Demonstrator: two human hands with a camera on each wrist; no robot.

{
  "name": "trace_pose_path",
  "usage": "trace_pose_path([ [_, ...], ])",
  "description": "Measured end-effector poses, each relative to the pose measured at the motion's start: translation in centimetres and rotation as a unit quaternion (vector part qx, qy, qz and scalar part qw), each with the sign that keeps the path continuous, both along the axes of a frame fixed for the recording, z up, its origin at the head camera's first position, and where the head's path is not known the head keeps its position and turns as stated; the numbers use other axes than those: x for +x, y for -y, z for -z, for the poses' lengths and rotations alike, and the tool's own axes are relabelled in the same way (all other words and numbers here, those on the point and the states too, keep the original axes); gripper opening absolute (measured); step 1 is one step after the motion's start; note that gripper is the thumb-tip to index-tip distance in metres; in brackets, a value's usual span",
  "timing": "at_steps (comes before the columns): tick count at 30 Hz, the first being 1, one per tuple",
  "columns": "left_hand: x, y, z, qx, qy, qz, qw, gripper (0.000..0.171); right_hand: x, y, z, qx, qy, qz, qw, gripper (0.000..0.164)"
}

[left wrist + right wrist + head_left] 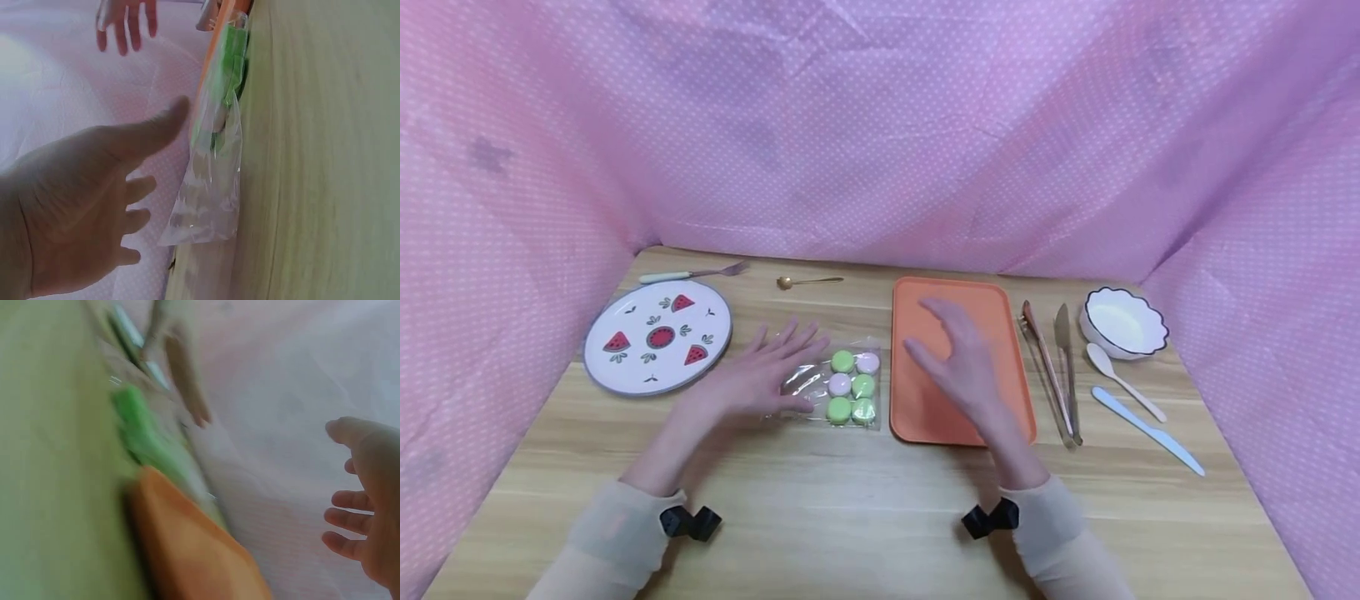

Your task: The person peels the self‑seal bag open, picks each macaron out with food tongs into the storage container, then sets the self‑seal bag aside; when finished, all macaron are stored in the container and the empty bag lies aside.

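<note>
A clear plastic bag [852,387] with several green and pale purple macarons lies flat in the middle of the table. My left hand [763,375], fingers spread, hovers over the bag's empty left end. In the left wrist view the thumb points at the crinkled bag [215,181], apart from it. My right hand [958,358] is above the orange tray [917,417], thumb and fingers apart, holding nothing. In the right wrist view this tray [194,556] sits below and left of the hand [369,506], beside the blurred green macarons [150,437].
At the left are a watermelon-patterned plate [658,367] and a fork [692,274]; a small gold spoon [808,281] lies at the back. Right of the tray are metal tongs [1048,367], a metal knife [1067,358], a white spoon [1123,382], a blue knife [1150,431] and a scalloped bowl [1123,325].
</note>
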State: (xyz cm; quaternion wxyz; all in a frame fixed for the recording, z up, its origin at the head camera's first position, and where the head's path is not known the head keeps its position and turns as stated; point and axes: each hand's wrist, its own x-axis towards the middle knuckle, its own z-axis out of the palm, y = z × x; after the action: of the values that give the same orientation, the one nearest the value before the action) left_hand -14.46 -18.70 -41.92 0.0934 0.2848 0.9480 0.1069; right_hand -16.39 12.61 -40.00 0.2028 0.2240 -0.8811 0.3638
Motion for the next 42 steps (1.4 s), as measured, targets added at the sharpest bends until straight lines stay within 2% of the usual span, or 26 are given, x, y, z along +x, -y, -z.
trace_pose_path([
  [5,-0.3,-0.2,0.8,0.012,0.015,0.002,0.9998,0.092,1.2,2.0,1.5,0.053,0.038,-0.028,0.997,0.057],
  [11,-0.5,-0.8,1.5,0.016,0.038,0.009,0.9991,0.092,2.1,2.9,2.5,0.102,0.066,-0.049,0.991,0.051],
  [17,-0.3,-1.0,1.9,0.0,0.056,0.005,0.9984,0.089,3.0,3.4,2.8,0.155,0.121,-0.062,0.978,0.048],
  [20,-0.1,-0.8,2.2,-0.008,0.059,0.001,0.9982,0.089,3.2,3.5,3.1,0.18,0.134,-0.073,0.972,0.046],
  [26,0.2,-0.4,2.7,-0.011,0.062,-0.007,0.998,0.087,3.4,3.5,3.3,0.209,0.144,-0.086,0.963,0.046],
  [33,0.5,-0.2,2.7,-0.007,0.061,-0.027,0.9977,0.083,3.6,3.9,3.5,0.262,0.12,-0.1,0.952,0.046],
  [42,0.3,-0.2,3.0,-0.007,0.054,-0.019,0.9984,0.086,3.8,4.0,3.9,0.293,0.112,-0.094,0.945,0.046],
])
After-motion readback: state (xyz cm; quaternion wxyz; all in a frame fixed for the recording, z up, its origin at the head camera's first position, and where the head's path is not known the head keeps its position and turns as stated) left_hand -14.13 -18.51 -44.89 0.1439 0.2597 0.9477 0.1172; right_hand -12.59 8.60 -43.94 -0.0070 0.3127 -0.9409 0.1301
